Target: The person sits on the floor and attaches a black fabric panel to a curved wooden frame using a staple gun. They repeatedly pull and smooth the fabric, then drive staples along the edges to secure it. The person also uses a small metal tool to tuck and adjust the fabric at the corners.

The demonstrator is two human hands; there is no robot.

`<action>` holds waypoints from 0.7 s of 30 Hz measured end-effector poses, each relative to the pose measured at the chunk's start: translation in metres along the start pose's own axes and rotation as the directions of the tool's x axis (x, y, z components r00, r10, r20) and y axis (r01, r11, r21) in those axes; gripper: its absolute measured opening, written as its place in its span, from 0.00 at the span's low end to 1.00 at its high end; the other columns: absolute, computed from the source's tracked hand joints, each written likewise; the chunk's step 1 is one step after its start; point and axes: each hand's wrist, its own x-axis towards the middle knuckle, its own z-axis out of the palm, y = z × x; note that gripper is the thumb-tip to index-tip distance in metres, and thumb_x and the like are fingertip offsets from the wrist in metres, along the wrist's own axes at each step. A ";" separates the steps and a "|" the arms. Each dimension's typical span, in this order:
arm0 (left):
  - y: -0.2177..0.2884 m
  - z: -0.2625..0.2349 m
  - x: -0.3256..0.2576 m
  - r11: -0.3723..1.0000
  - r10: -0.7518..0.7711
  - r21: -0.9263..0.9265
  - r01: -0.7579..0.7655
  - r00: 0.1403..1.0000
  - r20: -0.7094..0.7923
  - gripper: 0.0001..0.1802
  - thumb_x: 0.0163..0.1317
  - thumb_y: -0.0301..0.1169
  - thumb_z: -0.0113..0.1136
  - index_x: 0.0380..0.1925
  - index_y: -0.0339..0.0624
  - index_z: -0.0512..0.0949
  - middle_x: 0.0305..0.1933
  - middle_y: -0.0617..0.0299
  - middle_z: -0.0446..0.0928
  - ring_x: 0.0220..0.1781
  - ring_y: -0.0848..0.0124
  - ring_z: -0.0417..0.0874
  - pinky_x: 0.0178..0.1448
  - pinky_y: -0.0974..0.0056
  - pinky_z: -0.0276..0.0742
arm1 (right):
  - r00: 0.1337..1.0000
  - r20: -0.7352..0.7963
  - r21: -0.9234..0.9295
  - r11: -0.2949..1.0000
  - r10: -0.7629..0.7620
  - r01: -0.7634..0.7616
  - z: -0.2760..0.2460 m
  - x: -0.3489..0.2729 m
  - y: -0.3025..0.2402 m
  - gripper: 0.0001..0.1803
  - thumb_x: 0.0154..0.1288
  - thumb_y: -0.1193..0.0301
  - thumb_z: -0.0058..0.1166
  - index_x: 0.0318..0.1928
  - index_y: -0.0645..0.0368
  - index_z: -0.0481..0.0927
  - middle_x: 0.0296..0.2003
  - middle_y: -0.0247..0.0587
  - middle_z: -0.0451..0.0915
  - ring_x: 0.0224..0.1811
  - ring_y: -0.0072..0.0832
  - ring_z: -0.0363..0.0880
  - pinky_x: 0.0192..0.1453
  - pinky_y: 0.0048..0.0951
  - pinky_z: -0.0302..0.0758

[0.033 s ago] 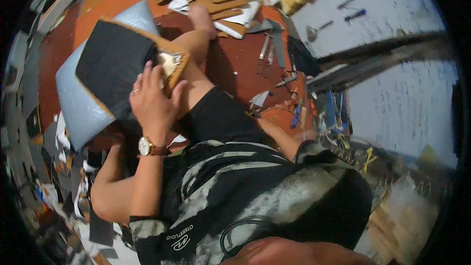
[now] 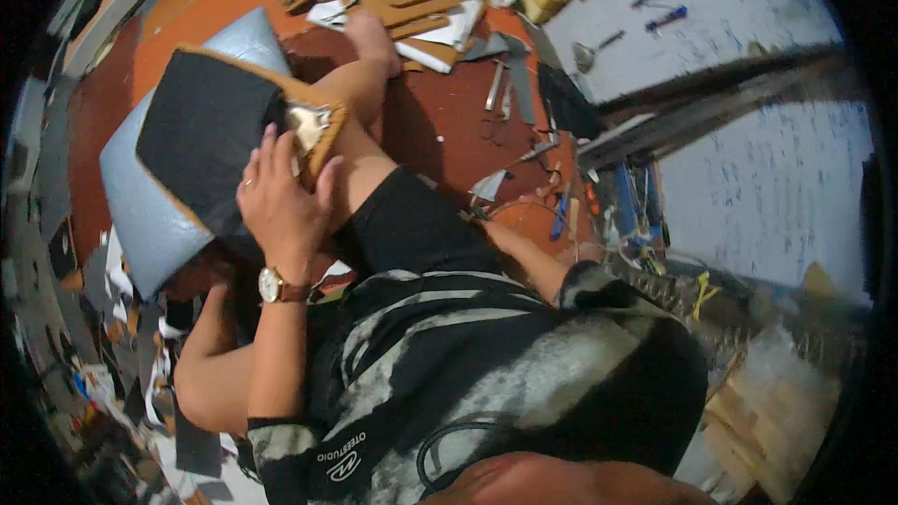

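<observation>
My left hand point(image 2: 283, 194), wearing a wristwatch, lies with fingers stretched on the near right edge of a flat panel. Black cloth point(image 2: 206, 131) covers the panel's upper face, and a tan leather-like border point(image 2: 329, 136) runs round it. At the right corner, beside my fingers, a cream patch point(image 2: 307, 122) shows through. Under the panel is a shiny grey-blue cushion point(image 2: 150, 224), tilted beside my bent leg. My right forearm point(image 2: 528, 257) reaches down behind my thigh; its fingers are hidden there, close to the floor.
Tan panels point(image 2: 421, 23) with cream pieces and dark round spots are stacked at the far side. Metal tools point(image 2: 496, 84), a blue-handled tool point(image 2: 561, 215) and scraps lie on the red floor point(image 2: 426, 131). White boards point(image 2: 748, 187) stand at right; offcuts point(image 2: 154, 383) litter the left.
The whole view has shifted slightly, everything sitting a little further left. My left hand stays flat on the panel in the same place.
</observation>
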 end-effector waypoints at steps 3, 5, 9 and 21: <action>-0.004 0.015 -0.005 0.999 0.009 0.032 -0.009 1.000 -0.010 0.36 0.64 0.54 0.74 0.66 0.46 0.79 0.77 0.52 0.75 0.73 0.47 0.78 0.72 0.45 0.71 | 0.959 -0.192 -0.248 0.956 -0.208 0.157 0.010 0.013 0.030 0.22 0.70 0.66 0.60 0.63 0.54 0.86 0.48 0.58 0.89 0.51 0.56 0.87 0.55 0.51 0.82; -0.005 0.020 -0.009 0.999 0.025 0.036 -0.024 0.999 -0.031 0.37 0.65 0.53 0.73 0.68 0.45 0.76 0.79 0.51 0.73 0.76 0.46 0.74 0.74 0.45 0.69 | 0.935 -0.249 -0.106 0.967 -0.253 0.234 0.002 0.016 0.023 0.17 0.71 0.64 0.60 0.55 0.55 0.88 0.48 0.56 0.89 0.51 0.55 0.87 0.55 0.52 0.82; -0.013 0.044 -0.012 0.999 0.042 -0.002 -0.042 0.999 -0.020 0.42 0.70 0.52 0.68 0.77 0.44 0.67 0.85 0.46 0.62 0.86 0.43 0.59 0.82 0.37 0.57 | 0.910 -0.371 -0.001 0.981 -0.183 0.196 -0.003 0.022 0.018 0.13 0.74 0.62 0.60 0.45 0.57 0.90 0.50 0.50 0.90 0.53 0.48 0.88 0.58 0.45 0.82; -0.015 0.038 -0.008 0.999 0.053 0.010 -0.053 0.998 0.021 0.42 0.73 0.50 0.65 0.81 0.45 0.64 0.85 0.43 0.61 0.88 0.43 0.57 0.85 0.35 0.53 | 0.363 -0.779 0.346 0.834 0.511 -0.430 -0.068 -0.007 0.097 0.20 0.77 0.54 0.55 0.57 0.52 0.85 0.43 0.55 0.88 0.48 0.55 0.89 0.51 0.59 0.86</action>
